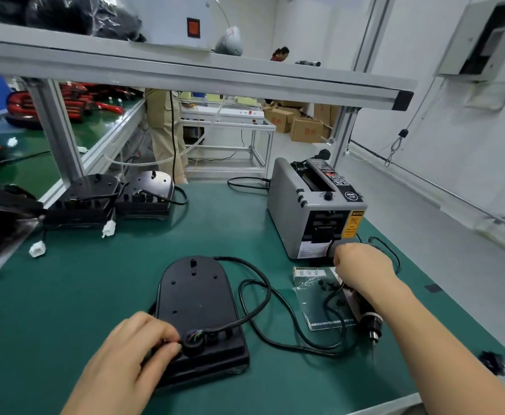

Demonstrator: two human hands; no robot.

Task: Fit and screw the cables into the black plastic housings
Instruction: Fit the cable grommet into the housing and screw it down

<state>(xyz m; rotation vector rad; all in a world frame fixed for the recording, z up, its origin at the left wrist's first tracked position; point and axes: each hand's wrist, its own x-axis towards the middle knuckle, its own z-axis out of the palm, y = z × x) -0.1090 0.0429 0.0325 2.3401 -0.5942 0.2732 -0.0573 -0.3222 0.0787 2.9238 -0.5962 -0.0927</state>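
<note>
On near counter (65,295) | cable (257,298) seated in housing (197,298), pinched by left hand (131,348) fingers | screws not yet driven | right hand (362,265) fingers curled, contents can't be told

Factory assembly workshop: green-matted workbench (95,295), aluminium-frame shelving (185,76), tape dispenser (314,205), stacked cartons (302,124).

Left hand (131,351) pinching black cable (255,298) onto black plastic housing (197,298); right hand (362,262) beside grey tape dispenser (314,208).
</note>
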